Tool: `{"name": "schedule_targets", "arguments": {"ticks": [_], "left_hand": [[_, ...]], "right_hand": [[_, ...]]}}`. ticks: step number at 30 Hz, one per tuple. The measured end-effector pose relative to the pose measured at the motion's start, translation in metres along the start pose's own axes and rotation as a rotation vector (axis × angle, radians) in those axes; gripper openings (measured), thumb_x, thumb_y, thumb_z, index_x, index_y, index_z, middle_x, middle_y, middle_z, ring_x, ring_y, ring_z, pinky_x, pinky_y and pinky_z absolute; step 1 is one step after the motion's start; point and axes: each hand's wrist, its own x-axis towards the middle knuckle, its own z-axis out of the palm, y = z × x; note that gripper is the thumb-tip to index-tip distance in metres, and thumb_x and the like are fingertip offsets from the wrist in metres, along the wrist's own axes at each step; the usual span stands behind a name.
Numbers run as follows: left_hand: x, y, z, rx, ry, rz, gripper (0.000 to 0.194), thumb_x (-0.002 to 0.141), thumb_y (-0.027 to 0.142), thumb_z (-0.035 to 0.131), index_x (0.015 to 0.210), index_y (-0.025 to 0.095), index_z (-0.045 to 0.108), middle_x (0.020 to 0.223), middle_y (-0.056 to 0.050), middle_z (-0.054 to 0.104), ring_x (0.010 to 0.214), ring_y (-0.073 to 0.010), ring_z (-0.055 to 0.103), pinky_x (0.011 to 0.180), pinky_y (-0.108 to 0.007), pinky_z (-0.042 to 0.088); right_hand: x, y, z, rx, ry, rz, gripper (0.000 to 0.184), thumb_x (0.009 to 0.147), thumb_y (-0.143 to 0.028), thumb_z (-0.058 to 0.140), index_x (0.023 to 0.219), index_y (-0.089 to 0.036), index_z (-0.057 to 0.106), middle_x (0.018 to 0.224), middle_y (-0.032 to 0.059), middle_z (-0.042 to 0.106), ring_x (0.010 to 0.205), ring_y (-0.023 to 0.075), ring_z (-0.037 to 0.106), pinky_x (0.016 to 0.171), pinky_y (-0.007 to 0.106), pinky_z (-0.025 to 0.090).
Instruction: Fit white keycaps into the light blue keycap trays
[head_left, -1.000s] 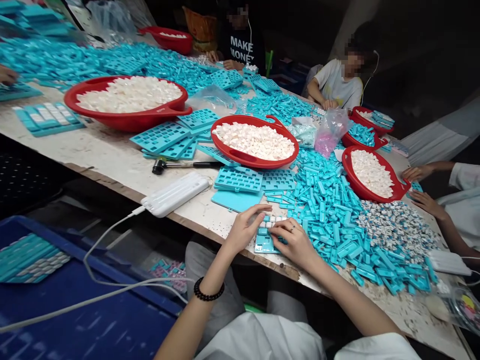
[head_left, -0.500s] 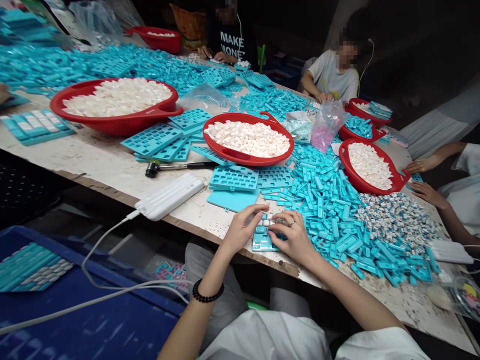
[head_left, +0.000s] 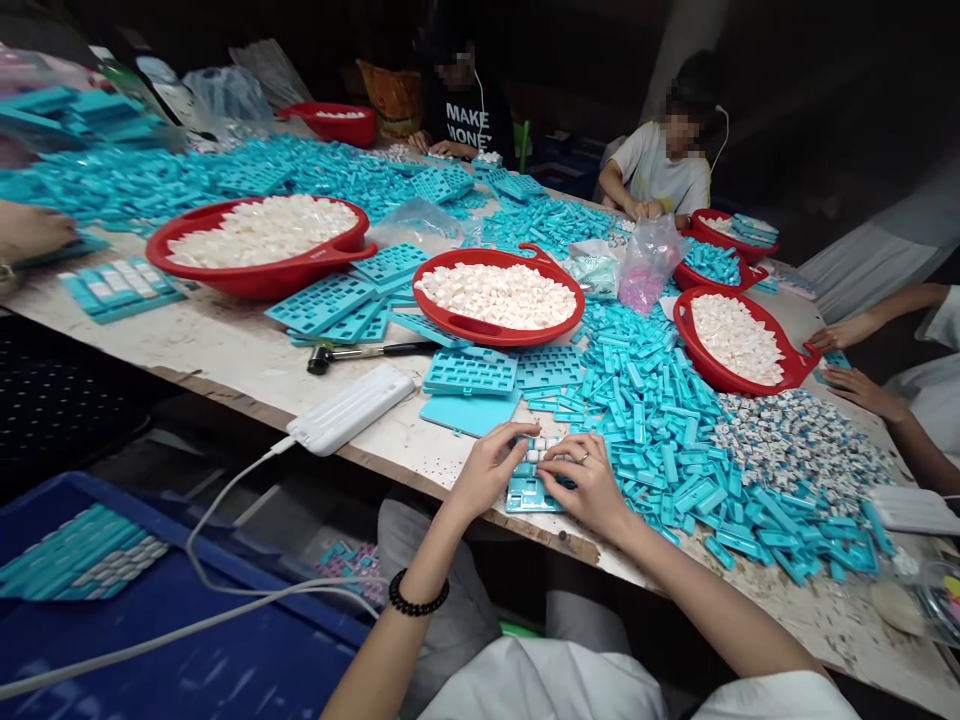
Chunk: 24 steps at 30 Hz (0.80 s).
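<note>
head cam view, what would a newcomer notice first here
The eye goes first to the turquoise plastic pieces heaped along the long table. Next come the red basins, one at the table's middle piled with white pieces. At the near edge, the left hand and right hand meet over a small turquoise frame.

Left hand (head_left: 487, 470) and right hand (head_left: 585, 485) on a turquoise tray (head_left: 529, 495) of white keycaps (head_left: 541, 447)
</note>
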Motion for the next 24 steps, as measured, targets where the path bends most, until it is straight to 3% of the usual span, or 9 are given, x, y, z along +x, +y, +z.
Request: {"name": "schedule_targets", "arguments": {"ticks": [7, 15, 24], "left_hand": [[-0.001, 0.0008, 0.0004, 0.004, 0.016, 0.0, 0.029, 0.097, 0.038, 0.05, 0.11, 0.022, 0.069, 0.111, -0.008, 0.072, 0.107, -0.0253, 0.065, 0.096, -0.04, 0.05], [-0.0023, -0.0004, 0.0018, 0.007, 0.005, 0.005, 0.027, 0.098, 0.036, 0.05, 0.113, 0.022, 0.067, 0.113, -0.008, 0.07, 0.11, -0.0249, 0.064, 0.099, -0.039, 0.048], [-0.0014, 0.0012, 0.0011, -0.011, 0.009, 0.011, 0.028, 0.097, 0.039, 0.05, 0.111, 0.022, 0.068, 0.113, -0.009, 0.071, 0.109, -0.0254, 0.064, 0.1, -0.041, 0.048]], "right_hand": [[-0.0004, 0.0007, 0.0001, -0.072, -0.056, -0.017, 0.009, 0.091, -0.021, 0.066, 0.09, -0.025, 0.073, 0.096, 0.0026, 0.074, 0.099, 0.022, 0.062, 0.092, 0.042, 0.042], [0.0034, -0.0022, -0.0025, -0.172, -0.075, -0.137, 0.011, 0.095, -0.018, 0.061, 0.09, -0.023, 0.069, 0.096, 0.0026, 0.075, 0.095, 0.0208, 0.062, 0.094, 0.043, 0.038], [0.0053, -0.0028, -0.0011, -0.181, -0.109, -0.146, 0.013, 0.096, -0.016, 0.059, 0.09, -0.022, 0.068, 0.097, 0.0029, 0.073, 0.096, 0.0207, 0.061, 0.094, 0.043, 0.038]]}}
